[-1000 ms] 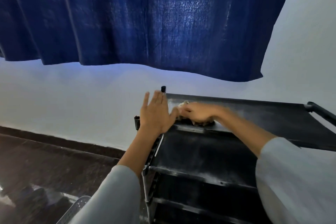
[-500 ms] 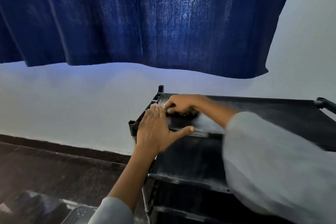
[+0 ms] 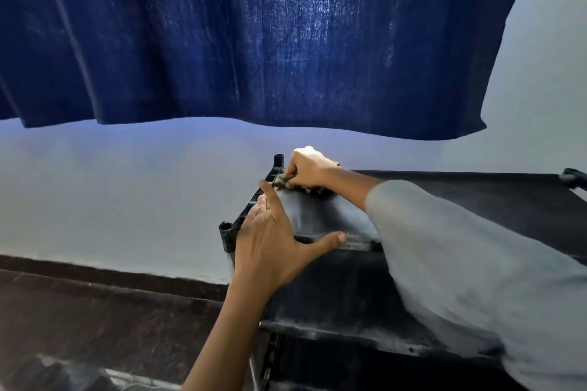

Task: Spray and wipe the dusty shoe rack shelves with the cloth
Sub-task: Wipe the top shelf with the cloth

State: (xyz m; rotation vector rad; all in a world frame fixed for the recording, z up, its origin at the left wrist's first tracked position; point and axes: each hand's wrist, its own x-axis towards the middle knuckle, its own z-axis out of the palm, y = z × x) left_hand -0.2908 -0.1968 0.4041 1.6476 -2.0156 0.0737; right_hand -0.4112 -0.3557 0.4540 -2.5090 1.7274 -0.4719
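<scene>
The right hand [image 3: 309, 170] sits at the far-left corner of the shoe rack's top shelf [image 3: 495, 200], fingers curled down around a bunched cloth [image 3: 282, 180] and pressing it onto the black fabric. Most of the cloth is hidden under the hand — only a dull, dirty tuft shows at the fingertips at about 9 o'clock of the hand, and a pale bit peeks above the knuckles at 12 o'clock. Its colour and full shape are hard to make out.

The left hand [image 3: 270, 246] lies flat on the shelf's near-left corner, fingers straight and pointing toward 12 o'clock along the side rail [image 3: 254, 203], thumb spread out toward 3 o'clock along the front bar. It grips nothing.

The right forearm and its grey sleeve [image 3: 470, 267] cross the rack from 4 o'clock and blur heavily, covering much of the front of the top shelf and the shelf below [image 3: 333, 298]. The rack's right end is cut off by the frame edge — only a corner post [image 3: 573, 175] shows there. Its lower tiers are dark and unclear.

A blue curtain [image 3: 241, 38] hangs above, against a pale wall [image 3: 111, 194]. Dark floor [image 3: 95, 324] fills the 7 o'clock corner.
</scene>
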